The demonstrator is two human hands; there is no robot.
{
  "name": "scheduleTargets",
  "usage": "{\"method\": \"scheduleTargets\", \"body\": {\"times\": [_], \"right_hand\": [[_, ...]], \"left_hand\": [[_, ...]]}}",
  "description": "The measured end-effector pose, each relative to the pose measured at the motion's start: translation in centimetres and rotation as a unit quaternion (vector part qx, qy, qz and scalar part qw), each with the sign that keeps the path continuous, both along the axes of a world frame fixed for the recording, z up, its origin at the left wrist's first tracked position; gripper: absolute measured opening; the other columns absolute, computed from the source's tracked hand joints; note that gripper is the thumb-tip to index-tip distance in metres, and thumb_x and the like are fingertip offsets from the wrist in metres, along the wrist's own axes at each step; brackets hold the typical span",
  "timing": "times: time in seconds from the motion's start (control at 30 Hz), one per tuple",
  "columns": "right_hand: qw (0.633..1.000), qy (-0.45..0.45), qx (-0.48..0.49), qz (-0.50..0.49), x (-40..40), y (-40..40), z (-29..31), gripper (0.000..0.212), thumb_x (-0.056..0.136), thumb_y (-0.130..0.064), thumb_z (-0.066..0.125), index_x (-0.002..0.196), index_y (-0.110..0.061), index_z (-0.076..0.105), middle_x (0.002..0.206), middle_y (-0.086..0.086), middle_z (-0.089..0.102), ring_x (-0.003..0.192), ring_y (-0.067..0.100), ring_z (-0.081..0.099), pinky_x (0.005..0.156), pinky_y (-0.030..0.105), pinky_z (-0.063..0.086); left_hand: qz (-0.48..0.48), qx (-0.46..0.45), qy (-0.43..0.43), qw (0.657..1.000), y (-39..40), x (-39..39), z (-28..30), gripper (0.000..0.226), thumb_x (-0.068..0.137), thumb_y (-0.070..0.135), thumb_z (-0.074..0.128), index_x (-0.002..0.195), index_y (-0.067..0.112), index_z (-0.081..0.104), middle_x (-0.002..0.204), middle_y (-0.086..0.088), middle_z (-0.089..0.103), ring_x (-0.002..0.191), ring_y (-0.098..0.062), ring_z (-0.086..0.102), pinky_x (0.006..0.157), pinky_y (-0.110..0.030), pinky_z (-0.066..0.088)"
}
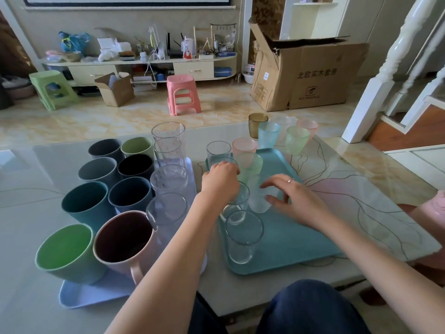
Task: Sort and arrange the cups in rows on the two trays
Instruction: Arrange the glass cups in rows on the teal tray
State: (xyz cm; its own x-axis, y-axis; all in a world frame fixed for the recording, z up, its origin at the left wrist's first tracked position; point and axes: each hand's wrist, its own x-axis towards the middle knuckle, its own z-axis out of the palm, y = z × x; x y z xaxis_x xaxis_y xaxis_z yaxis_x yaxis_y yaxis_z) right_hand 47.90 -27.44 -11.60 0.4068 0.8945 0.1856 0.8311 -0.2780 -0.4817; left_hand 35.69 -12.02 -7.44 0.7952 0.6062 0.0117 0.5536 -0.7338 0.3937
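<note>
A teal tray [291, 239] carries a column of clear glasses, the farthest [218, 151] and the nearest [243, 237]. Beside them stand a pink textured cup [244, 146], a green textured cup [251, 165] and a frosted white cup [258, 201]. My left hand [220, 180] is curled down over a clear glass [234, 204] in that column. My right hand [295, 202] has its fingers spread, thumb and forefinger at the frosted cup's side. A lavender tray [81, 294] at the left holds rows of opaque cups, among them a green one [65, 251] and a pink mug [125, 239], plus tall clear glasses [168, 145].
Loose cups stand at the table's far right: amber [257, 124], blue [269, 133], green [297, 139], pink [307, 125]. On the floor beyond the table are a pink stool [183, 92] and a large cardboard box [308, 75]. My knees are below the table's front edge.
</note>
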Motion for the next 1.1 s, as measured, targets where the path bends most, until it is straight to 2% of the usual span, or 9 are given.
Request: {"method": "scheduleTargets", "body": {"times": [0.1,0.17,0.27,0.37,0.5,0.63,0.9,1.0,1.1], "right_hand": [[1.000,-0.026,-0.014,-0.004,1.0,1.7,2.7,0.012,0.089,-0.037,0.054,0.094,-0.029,0.063,0.084,-0.022,0.055,0.062,-0.015,0.050,0.059,0.024,0.035],[0.998,-0.030,-0.058,0.008,2.2,3.4,4.4,0.021,0.090,-0.041,0.052,0.078,-0.026,0.062,0.069,-0.017,0.059,0.058,-0.007,0.053,0.053,0.024,0.036],[0.991,0.000,-0.122,0.048,3.6,5.5,6.5,0.028,0.088,-0.044,0.051,0.071,-0.025,0.064,0.066,-0.010,0.067,0.058,-0.003,0.058,0.058,0.026,0.046],[0.977,0.040,-0.194,0.084,3.3,5.7,7.7,0.018,0.088,-0.034,0.054,0.072,-0.026,0.061,0.068,-0.012,0.063,0.054,-0.004,0.055,0.058,0.022,0.043],[0.966,0.061,-0.237,0.078,2.3,3.5,7.5,0.012,0.088,-0.035,0.055,0.093,-0.028,0.064,0.079,-0.017,0.058,0.081,0.011,0.060,0.068,0.025,0.046],[0.979,0.082,-0.177,0.054,2.4,2.0,5.6,0.012,0.087,-0.025,0.057,0.093,-0.023,0.067,0.093,-0.004,0.070,0.088,0.013,0.064,0.081,0.030,0.051],[0.990,0.140,-0.011,0.014,2.9,-0.6,5.4,0.015,0.089,-0.009,0.058,0.090,-0.016,0.071,0.083,-0.009,0.065,0.076,0.002,0.059,0.070,0.016,0.044],[0.992,0.126,0.000,-0.006,4.9,-1.0,6.7,0.015,0.090,-0.009,0.055,0.095,-0.013,0.069,0.087,-0.004,0.064,0.077,0.008,0.056,0.064,0.010,0.041],[0.992,0.112,0.027,-0.061,8.8,0.4,7.1,0.017,0.091,-0.009,0.052,0.102,-0.012,0.065,0.092,-0.001,0.062,0.081,0.017,0.056,0.068,0.021,0.044]], "left_hand": [[0.031,-0.006,-0.052,0.998,-0.9,1.3,1.1,0.048,0.081,-0.004,0.042,0.122,0.012,0.058,0.128,-0.011,0.052,0.120,-0.031,0.046,0.095,-0.041,0.043],[0.020,-0.012,-0.022,0.999,-0.7,2.8,1.7,0.045,0.081,-0.003,0.043,0.121,0.012,0.058,0.127,-0.012,0.053,0.119,-0.031,0.047,0.095,-0.041,0.043],[0.011,-0.041,0.035,0.998,0.6,4.8,2.8,0.043,0.082,0.000,0.044,0.122,0.013,0.056,0.128,-0.011,0.055,0.120,-0.032,0.048,0.098,-0.043,0.044],[0.001,-0.050,0.074,0.996,1.3,5.6,3.5,0.044,0.082,-0.001,0.044,0.122,0.013,0.056,0.128,-0.012,0.056,0.119,-0.032,0.050,0.098,-0.043,0.044],[-0.021,-0.051,0.123,0.991,1.1,5.2,3.1,0.043,0.084,0.003,0.044,0.123,0.015,0.055,0.129,-0.012,0.056,0.118,-0.032,0.053,0.097,-0.041,0.045],[-0.033,-0.028,0.117,0.992,1.4,4.9,1.9,0.044,0.084,0.003,0.044,0.124,0.017,0.055,0.130,-0.009,0.055,0.117,-0.030,0.054,0.096,-0.038,0.046],[-0.045,-0.024,0.077,0.996,1.9,3.9,2.1,0.046,0.080,-0.003,0.041,0.116,0.016,0.062,0.124,-0.006,0.060,0.111,-0.025,0.057,0.097,-0.034,0.046],[-0.037,0.005,0.054,0.998,3.1,5.7,4.1,0.042,0.081,-0.004,0.042,0.114,0.013,0.063,0.123,-0.008,0.061,0.110,-0.025,0.057,0.097,-0.034,0.047],[-0.034,0.020,0.028,0.999,4.1,8.8,5.5,0.042,0.083,-0.005,0.041,0.116,0.012,0.062,0.124,-0.009,0.061,0.111,-0.026,0.057,0.095,-0.033,0.046]]}}
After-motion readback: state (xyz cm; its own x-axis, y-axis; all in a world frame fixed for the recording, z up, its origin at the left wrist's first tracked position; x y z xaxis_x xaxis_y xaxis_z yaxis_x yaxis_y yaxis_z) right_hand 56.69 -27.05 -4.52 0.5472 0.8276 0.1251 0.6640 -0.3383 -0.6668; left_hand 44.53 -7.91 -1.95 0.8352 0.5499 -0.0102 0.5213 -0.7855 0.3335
